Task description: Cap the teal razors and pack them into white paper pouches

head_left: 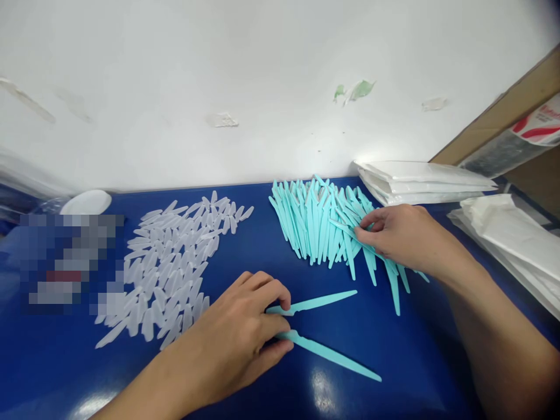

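Note:
Two teal plastic knives, an upper one and a lower one, fan out to the right from my left hand, whose curled fingers and thumb grip their ends. At the right side of a pile of teal knives, my right hand pinches one knife between thumb and fingers; part of that knife is hidden among the others. To the left lies a heap of small translucent whitish blade-shaped pieces, partly behind my left wrist and forearm.
White plastic packets lie at the back right, with more white packets by the right edge. A cardboard box stands behind them. A white round item is at the back left. A white wall rises behind the blue table.

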`<state>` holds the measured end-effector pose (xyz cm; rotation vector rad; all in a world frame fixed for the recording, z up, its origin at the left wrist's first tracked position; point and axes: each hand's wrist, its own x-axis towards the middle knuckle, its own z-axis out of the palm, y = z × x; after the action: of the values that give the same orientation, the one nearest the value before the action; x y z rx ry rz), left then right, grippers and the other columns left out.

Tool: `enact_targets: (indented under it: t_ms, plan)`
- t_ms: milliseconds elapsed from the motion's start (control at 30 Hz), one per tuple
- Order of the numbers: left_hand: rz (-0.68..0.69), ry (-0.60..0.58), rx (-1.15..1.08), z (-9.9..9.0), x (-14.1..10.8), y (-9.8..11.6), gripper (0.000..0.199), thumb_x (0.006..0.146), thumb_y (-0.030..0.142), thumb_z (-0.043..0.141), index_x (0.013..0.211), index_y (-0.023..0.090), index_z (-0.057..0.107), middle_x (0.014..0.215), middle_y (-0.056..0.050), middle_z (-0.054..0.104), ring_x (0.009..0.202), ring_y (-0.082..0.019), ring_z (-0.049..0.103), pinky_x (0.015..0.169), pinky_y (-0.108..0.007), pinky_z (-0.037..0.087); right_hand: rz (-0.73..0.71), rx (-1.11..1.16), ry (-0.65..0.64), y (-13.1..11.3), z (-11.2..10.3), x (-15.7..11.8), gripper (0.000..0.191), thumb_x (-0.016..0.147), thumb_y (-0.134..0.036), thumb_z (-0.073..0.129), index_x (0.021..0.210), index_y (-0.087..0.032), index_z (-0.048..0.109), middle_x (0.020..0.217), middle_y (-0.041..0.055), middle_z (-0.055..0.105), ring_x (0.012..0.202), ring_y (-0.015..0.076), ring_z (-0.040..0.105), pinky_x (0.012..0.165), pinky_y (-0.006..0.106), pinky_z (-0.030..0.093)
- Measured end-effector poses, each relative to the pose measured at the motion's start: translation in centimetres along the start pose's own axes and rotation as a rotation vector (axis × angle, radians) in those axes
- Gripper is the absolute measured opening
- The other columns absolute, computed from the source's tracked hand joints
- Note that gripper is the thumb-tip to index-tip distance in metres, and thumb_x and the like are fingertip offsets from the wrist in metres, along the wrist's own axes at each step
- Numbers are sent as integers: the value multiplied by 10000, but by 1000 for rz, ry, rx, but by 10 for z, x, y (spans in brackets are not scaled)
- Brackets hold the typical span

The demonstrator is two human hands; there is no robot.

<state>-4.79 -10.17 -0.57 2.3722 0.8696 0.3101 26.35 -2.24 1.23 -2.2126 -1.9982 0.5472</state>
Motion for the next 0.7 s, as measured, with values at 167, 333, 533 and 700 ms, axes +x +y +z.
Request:
enact_targets:
  t_ms: [167,333,533,700]
  plan:
    - [10,11,31,-1,0,0,232,1078,232,610,875,200,719,1158,-28,641,1086,-206,574,918,-395,405,-25,15,58,2,-1,-1,204,810,-366,653,823,-231,805,817,66,796,736,263,725,685,381,492]
    - [89,65,72,3,0,1,221,1058,201,640,844,180,692,1086,-17,651,997,-186,570,853,-377,386,-105,82,182,-2,0,-9,141,808,-366,657,781,-263,750,726,8,734,660,216,667,659,372,460]
    - [86,98,124,10,1,4,183,1029,178,655,846,190,668,925,2,640,837,-181,543,790,-377,377,-161,168,289,-12,-1,-19,71,788,-304,668,736,-264,693,656,-39,687,583,166,618,614,336,436]
    - [134,102,186,15,4,8,69,1032,220,663,977,193,695,1008,-18,658,876,-203,568,792,-388,405,-161,188,331,-14,-1,-20,72,795,-283,680,727,-260,687,581,-55,669,488,136,569,560,310,410]
